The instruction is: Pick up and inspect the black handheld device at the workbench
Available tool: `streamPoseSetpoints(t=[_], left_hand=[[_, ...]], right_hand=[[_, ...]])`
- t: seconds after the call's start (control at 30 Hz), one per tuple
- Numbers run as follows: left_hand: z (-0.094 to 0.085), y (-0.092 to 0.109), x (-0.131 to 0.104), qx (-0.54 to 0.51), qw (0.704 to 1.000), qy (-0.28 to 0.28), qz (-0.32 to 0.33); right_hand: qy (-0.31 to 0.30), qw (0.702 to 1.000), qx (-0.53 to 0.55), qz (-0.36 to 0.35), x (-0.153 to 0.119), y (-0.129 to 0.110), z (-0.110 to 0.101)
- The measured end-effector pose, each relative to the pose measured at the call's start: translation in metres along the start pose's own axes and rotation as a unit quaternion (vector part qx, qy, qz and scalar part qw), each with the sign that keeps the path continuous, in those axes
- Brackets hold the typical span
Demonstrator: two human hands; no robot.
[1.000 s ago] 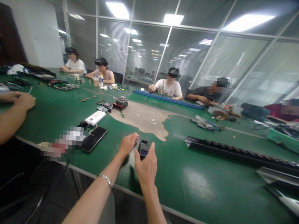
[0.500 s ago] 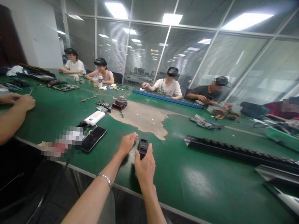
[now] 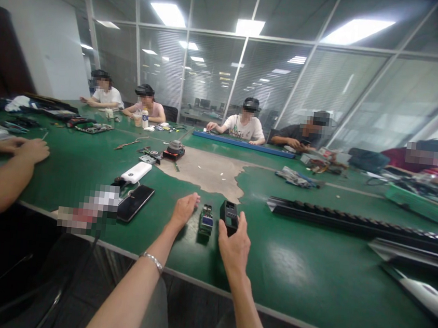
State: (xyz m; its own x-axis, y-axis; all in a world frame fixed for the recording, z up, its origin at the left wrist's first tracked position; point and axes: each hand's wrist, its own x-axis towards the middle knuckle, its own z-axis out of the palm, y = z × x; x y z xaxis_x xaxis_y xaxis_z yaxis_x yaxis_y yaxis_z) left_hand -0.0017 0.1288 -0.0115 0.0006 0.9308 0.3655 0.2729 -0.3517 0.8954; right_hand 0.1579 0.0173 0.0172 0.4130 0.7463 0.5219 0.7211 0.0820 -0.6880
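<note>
My right hand grips a black plastic housing with an opening in its face, thumb on one side and fingers on the other. Just left of it, a circuit board module with a blue part stands on the green table, apart from both hands. My left hand is beside that module on its left, the fingers closed together and the palm turned out of sight. Whether it holds anything is hidden.
A black phone and a white power bank lie to the left. A brown worn patch marks the table ahead. Long black metal rails lie right. A neighbour's hands are at far left; several people sit opposite.
My right hand has moved right with the black housing, away from my left hand. The circuit board module now shows separately between the hands. My left hand has barely moved.
</note>
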Motion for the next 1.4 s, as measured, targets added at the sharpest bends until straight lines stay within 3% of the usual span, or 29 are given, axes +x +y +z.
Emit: streamPoseSetpoints(t=[0.2,0.8,1.07,1.2,1.4], left_hand=[[-0.001,0.0,0.0,0.01,1.0,-0.006,-0.003],[0.0,0.0,0.0,0.007,1.0,-0.002,0.003],[-0.001,0.0,0.0,0.008,1.0,-0.006,0.004],[-0.001,-0.001,0.001,0.006,1.0,-0.005,0.002],[-0.001,-0.003,0.001,-0.003,1.0,0.0,0.002]], right_hand=[[-0.031,0.999,-0.011,-0.002,-0.009,0.02,0.009],[-0.01,0.997,-0.052,-0.058,-0.017,0.022,0.01],[-0.041,0.997,-0.059,-0.04,-0.018,0.023,0.01],[-0.02,0.999,-0.042,-0.017,-0.012,0.011,0.005],[-0.014,0.999,0.019,-0.046,-0.008,-0.024,0.001]])
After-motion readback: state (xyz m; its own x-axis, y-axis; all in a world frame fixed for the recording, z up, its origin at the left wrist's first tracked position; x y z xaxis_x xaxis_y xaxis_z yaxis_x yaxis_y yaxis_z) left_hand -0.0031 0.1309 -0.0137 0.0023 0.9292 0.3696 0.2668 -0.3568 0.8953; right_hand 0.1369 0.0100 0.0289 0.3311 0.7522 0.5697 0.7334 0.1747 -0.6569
